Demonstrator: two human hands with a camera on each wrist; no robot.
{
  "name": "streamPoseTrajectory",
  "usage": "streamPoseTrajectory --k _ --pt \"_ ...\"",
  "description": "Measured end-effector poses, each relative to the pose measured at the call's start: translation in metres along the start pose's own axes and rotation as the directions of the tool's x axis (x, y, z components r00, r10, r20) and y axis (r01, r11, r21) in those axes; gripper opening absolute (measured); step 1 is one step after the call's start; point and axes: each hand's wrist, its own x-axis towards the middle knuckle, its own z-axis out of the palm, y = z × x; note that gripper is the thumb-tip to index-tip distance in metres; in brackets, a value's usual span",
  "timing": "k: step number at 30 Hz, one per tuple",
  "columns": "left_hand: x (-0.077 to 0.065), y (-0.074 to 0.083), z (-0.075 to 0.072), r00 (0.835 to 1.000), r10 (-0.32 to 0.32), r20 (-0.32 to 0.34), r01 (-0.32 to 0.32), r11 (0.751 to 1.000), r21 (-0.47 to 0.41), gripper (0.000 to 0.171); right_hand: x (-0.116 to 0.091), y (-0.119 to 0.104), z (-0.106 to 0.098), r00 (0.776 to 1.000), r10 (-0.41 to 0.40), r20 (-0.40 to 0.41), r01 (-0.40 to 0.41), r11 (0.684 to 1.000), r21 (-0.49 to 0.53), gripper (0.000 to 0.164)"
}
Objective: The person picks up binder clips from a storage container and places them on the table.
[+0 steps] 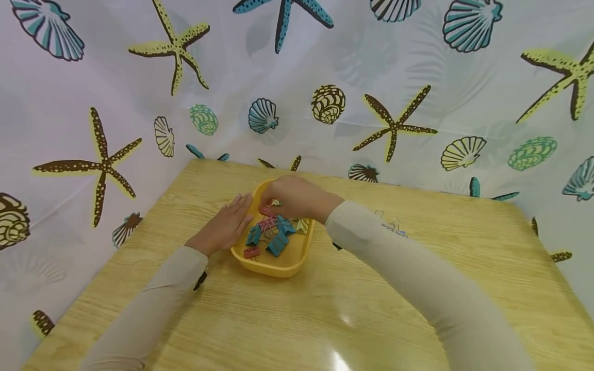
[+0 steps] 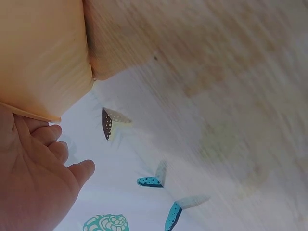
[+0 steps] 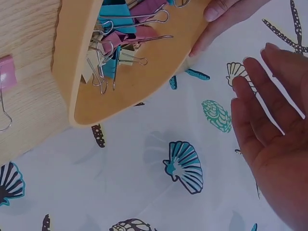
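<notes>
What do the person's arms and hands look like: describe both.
The left sleeve and right sleeve are plain, light beige and long, running to the wrists. A small dark piece shows by the left cuff, another by the right. The left hand and right hand wear no gloves.

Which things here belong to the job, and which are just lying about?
Apparently in the job:
left hand, holding the yellow tray
right hand, over the tray
binder clips in the tray
probably the loose clips beside it

Just surroundings:
wooden table
shell-print cloth
</notes>
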Motion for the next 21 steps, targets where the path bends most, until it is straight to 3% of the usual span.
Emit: streamPoseTrajectory --k 8,21 --pt "0.0 -0.002 -0.002 1.0 0.002 0.002 -0.002 1.0 0.01 0.062 0.018 -0.008 0.008 0.989 -0.041 0.141 0.048 0.998 -0.049 0.018" --pt "-0.003 0.0 -0.004 1.0 0.022 -0.002 -0.022 1.0 0.018 0.058 0.029 -0.018 0.025 0.953 0.098 0.288 -0.072 0.992 -0.099 0.019"
